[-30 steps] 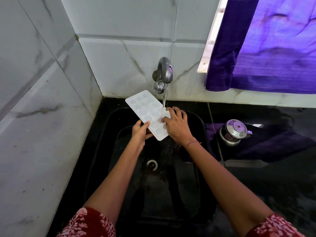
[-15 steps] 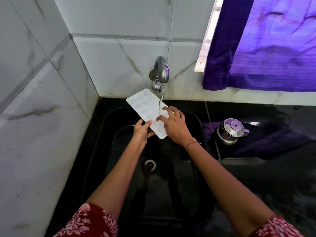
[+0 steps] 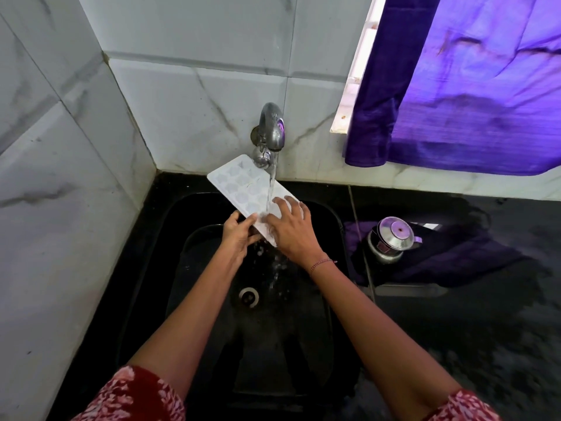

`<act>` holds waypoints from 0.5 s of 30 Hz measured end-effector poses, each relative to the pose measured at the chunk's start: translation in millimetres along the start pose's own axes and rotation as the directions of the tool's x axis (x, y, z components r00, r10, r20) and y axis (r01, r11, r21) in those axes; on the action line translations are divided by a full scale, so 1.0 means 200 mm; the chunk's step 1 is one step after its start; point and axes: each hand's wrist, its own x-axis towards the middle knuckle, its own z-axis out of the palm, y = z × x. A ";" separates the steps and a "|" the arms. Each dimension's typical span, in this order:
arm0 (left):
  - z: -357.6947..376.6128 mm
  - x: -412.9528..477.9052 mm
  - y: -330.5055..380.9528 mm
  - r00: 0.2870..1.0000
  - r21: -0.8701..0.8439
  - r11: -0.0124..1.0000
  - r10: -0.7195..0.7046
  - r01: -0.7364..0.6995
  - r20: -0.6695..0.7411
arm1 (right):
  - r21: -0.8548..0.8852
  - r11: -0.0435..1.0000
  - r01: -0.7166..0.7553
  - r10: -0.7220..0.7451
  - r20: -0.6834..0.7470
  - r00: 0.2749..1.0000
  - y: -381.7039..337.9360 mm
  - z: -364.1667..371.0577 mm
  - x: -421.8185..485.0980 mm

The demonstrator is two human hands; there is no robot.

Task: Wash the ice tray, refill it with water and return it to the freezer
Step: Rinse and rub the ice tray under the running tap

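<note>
Ice tray (image 3: 238,186): white, with rows of round hollows, held tilted above the black sink. Its far end is raised toward the tap and its near end sits lower, between the two hands.

Left to right:

- Wall tiles (image 3: 60,177), white with grey veins, fill the left side and meet the back wall in a corner.
- The sink (image 3: 179,214) lies below them, with a round drain (image 3: 249,296) in its floor.
- The left hand (image 3: 238,235) grips the tray's near left edge, thumb on the upper face and fingers curled beneath.
- The metal tap (image 3: 271,132) projects from the back wall, just above the tray's far end.
- A stream of water (image 3: 271,189) falls from the tap onto the tray's upper face and spills off the near end into the sink.
- The right hand (image 3: 293,230) lies palm down on the near right part of the tray, fingers spread and nearly straight, grasping nothing.
- A thin bracelet (image 3: 321,263) circles the right wrist.
- Right of the sink, on the black counter (image 3: 485,344), a lidded metal pot (image 3: 391,240) stands on a dark cloth (image 3: 461,259).
- At the upper right, a purple curtain (image 3: 473,86) hangs over a window.

Red patterned sleeves (image 3: 133,396) show on both arms at the bottom edge.
</note>
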 end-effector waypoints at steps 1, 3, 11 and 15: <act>0.00 0.00 0.01 1.000 -0.009 1.000 0.001 -0.001 -0.006 | 0.013 1.000 0.014 -0.014 0.003 1.000 -0.01 0.01 0.00; -0.02 -0.01 0.02 1.000 -0.032 0.999 0.002 -0.002 -0.012 | 0.027 0.999 0.045 -0.047 0.058 0.997 0.00 0.01 0.01; -0.09 -0.03 0.03 0.997 0.011 1.000 0.024 -0.023 -0.067 | 0.093 0.992 0.085 -0.094 0.090 0.991 -0.06 0.08 -0.04; -0.16 -0.01 0.02 0.972 0.387 0.918 0.169 -0.094 -0.165 | 0.168 0.982 0.090 -0.116 0.156 0.981 -0.06 0.14 -0.08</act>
